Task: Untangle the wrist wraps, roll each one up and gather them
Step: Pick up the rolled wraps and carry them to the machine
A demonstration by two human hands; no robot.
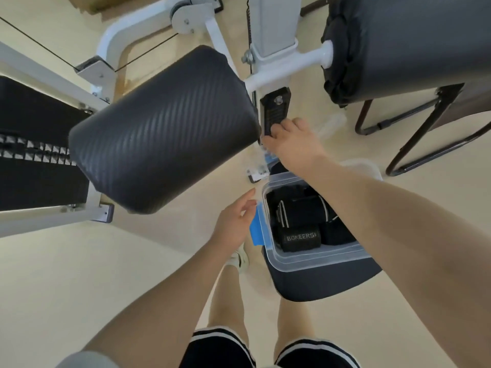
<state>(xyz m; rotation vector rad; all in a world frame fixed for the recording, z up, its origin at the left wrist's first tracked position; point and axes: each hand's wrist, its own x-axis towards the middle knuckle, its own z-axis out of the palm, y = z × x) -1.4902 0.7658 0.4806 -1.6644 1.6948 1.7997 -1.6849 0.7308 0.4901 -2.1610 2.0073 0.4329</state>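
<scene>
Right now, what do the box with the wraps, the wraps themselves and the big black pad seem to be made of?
The box looks like clear, glossy plastic: its rim is see-through, with a blue clip on the side. The wrist wraps look like black woven elastic fabric, matte, with pale edge stripes and a stitched name. The big pad seems to be black vinyl or faux leather, with a ribbed pattern and a soft sheen.

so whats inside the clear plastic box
The clear box holds rolled black wrist wraps, one lettered BOKEERS. The right forearm covers its right side.

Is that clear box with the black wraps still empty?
No, the clear box already holds several rolled black wrist wraps, one lettered BOKEERSI.
</scene>
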